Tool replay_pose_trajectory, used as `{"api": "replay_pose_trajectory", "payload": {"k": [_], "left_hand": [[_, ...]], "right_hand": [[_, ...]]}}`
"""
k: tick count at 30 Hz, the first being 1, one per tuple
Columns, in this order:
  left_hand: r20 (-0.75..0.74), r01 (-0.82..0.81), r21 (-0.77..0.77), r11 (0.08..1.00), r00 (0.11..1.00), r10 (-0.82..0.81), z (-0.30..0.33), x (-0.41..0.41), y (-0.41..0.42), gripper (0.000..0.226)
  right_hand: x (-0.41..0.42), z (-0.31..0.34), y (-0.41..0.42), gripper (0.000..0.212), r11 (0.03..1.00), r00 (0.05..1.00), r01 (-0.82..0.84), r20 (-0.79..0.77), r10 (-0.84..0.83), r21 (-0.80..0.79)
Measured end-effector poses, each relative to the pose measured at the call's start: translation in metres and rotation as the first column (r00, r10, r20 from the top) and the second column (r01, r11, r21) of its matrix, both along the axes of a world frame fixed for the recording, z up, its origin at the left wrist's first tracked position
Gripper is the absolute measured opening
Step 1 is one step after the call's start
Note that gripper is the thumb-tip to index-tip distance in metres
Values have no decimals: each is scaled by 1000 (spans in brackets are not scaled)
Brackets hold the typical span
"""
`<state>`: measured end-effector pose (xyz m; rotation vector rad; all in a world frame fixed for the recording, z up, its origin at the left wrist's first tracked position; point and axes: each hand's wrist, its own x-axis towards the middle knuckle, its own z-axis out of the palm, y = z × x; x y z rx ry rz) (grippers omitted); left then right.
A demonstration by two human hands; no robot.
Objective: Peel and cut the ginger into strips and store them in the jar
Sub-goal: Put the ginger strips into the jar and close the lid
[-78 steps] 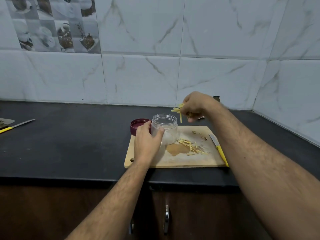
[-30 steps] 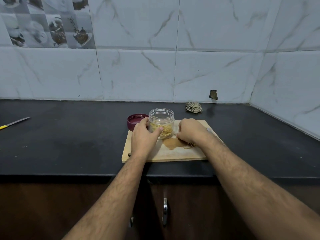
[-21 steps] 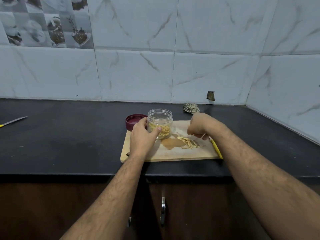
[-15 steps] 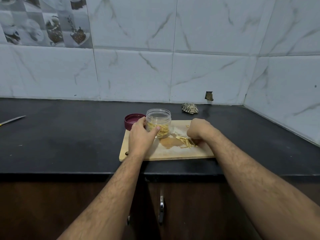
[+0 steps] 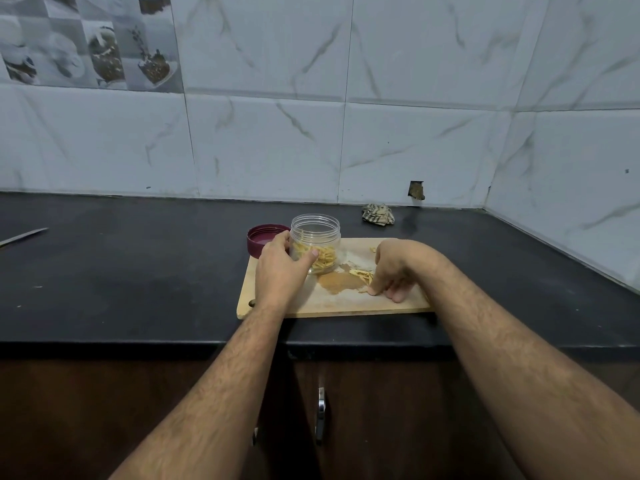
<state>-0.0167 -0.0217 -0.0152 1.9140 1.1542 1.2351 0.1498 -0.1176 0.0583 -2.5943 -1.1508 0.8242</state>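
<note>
I saw the loose ginger strips (image 5: 360,274) lying on the cutting board (image 5: 332,304), just left of my right hand (image 5: 393,268) and partly under it. Its fingers curled down onto the board at the strips; whether they gripped any I could not tell. The strips lay jumbled, with no one direction. My left hand (image 5: 282,268) gripped the upright clear jar (image 5: 316,237), partly filled with strips. The maroon lid (image 5: 264,239) sat left of the jar on the black surface (image 5: 138,268).

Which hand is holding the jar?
The left hand grips the clear jar. The right hand is down on the cutting board, at the loose ginger strips.
</note>
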Motion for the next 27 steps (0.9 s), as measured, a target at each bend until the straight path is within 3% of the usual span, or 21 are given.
{"api": "replay_pose_trajectory", "payload": {"k": [3, 6, 9, 12, 14, 18, 24, 27], "left_hand": [[-4, -4, -4, 1000, 1000, 4, 0, -1, -1, 68], [-4, -2, -3, 1000, 1000, 2, 0, -1, -1, 66], [3, -1, 1, 1000, 1000, 1, 0, -1, -1, 63], [7, 2, -9, 1000, 1000, -2, 0, -1, 0, 65], [12, 2, -9, 1000, 1000, -2, 0, -1, 0, 65], [18, 3, -7, 1000, 1000, -3, 1, -1, -1, 64], [5, 1, -7, 1000, 1000, -1, 1, -2, -1, 65], [8, 3, -8, 1000, 1000, -3, 1, -1, -1, 65]], "right_hand": [[-5, -3, 9, 27, 997, 1000, 16, 1, -16, 70], [-2, 0, 9, 30, 992, 999, 0, 35, -4, 125], [5, 7, 4, 52, 983, 988, -123, 110, 108, 140], [14, 9, 2, 80, 972, 970, -236, 66, 236, -11], [20, 6, 6, 84, 960, 956, -272, 89, 278, -71], [18, 1, 10, 71, 922, 892, -371, 232, 387, -111], [19, -3, 14, 32, 924, 905, -381, 217, 365, 31], [21, -3, 13, 39, 928, 911, -370, 209, 355, 39]]}}
